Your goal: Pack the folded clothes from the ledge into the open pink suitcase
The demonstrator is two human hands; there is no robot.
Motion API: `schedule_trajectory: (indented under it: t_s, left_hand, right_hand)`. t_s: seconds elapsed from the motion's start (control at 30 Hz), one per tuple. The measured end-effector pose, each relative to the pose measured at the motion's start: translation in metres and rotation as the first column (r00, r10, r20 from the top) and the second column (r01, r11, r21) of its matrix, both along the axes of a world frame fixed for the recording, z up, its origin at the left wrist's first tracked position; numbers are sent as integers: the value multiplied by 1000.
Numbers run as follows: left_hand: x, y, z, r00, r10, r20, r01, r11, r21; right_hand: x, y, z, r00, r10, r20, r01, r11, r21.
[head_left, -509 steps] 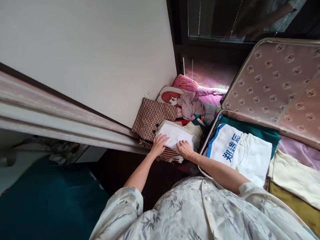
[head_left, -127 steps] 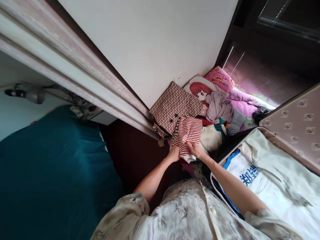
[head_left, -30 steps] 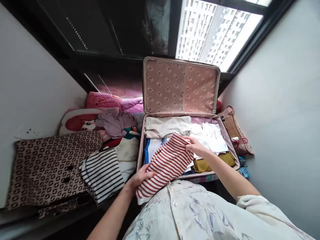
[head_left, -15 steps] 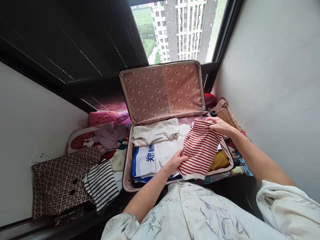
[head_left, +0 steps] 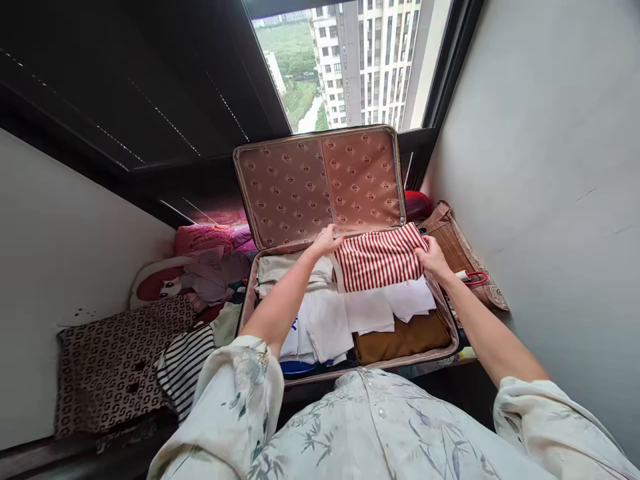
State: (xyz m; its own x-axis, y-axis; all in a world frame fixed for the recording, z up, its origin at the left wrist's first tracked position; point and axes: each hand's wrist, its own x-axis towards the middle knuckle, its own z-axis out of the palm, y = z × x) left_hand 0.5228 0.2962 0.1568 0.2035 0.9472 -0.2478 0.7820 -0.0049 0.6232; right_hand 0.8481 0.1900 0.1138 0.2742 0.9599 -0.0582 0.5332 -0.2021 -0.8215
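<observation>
A folded red-and-white striped garment (head_left: pixel 380 260) is stretched sideways between my hands, over the back right part of the open suitcase (head_left: pixel 367 375). My left hand (head_left: pixel 327 241) grips its left end near the hinge side. At the other end, my right hand (head_left: pixel 433 259) pinches the upper right corner. Below the stripes lie white folded clothes (head_left: pixel 370 312) and a brown folded garment (head_left: pixel 403 337). Cream folded clothing (head_left: pixel 280 268) sits at the back left of the case, partly behind my left forearm.
The patterned pink lid (head_left: pixel 320 190) leans upright against the window frame. Left of the case are a black-and-white striped garment (head_left: pixel 187 367), a brown patterned cloth (head_left: pixel 117 360) and pink bedding (head_left: pixel 205 239). On the right, a brown bag (head_left: pixel 457 247) lies by the wall (head_left: pixel 555 167).
The striped garment has moved back from the case's front edge and turned so its stripes run upright. My left hand has shifted up and away from me, uncovering the white and brown clothes.
</observation>
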Motion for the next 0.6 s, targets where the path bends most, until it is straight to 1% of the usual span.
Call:
schedule_trajectory:
  t_s: [0.03,0.07,0.1,0.13,0.17,0.23,0.27,0.33,0.4,0.47,0.53,0.57,0.6]
  left_hand:
    - [11,-1,-11,992,47,-117,-32,991,128]
    - [22,-7,-25,975,72,-209,-25,975,219]
    - [32,-15,-41,959,55,-280,21,965,262]
    - [41,-26,-58,944,-3,-329,93,961,260]
    - [48,-38,-75,930,-77,-361,169,958,232]
    - [58,-59,-106,903,-199,-380,283,942,181]
    - [60,-67,-120,897,-229,-379,307,938,161]
    - [62,-77,-143,897,-249,-364,311,943,122]
    - [61,-82,-160,903,-249,-351,294,952,80]
    - [61,-84,-172,910,-241,-337,282,957,76]
    - [61,-85,-178,920,-226,-320,268,959,94]
    - [62,-86,-180,925,-220,-311,262,960,99]
    - [62,-87,-181,927,-219,-305,261,960,104]
  right_hand:
    - [0,0,-7,986,-13,165,17,1000,-25]
    - [-1,-3,-16,949,13,314,5,998,-56]
    - [-3,-7,-26,900,72,430,-36,995,-92]
    - [-7,-12,-36,848,148,509,-94,987,-130]
    - [-11,-16,-46,800,220,558,-154,975,-163]
    - [-20,-22,-65,727,311,613,-229,950,-211]
    - [-22,-22,-74,705,324,631,-233,946,-225]
    - [-25,-18,-91,688,331,645,-215,943,-254]
    - [-24,-10,-106,693,370,618,-201,924,-326]
    - [-22,-2,-119,702,429,568,-195,883,-426]
    - [-22,4,-124,701,474,533,-193,845,-499]
    - [-22,7,-124,698,487,525,-192,834,-517]
    - [-23,10,-122,696,484,530,-188,836,-516]
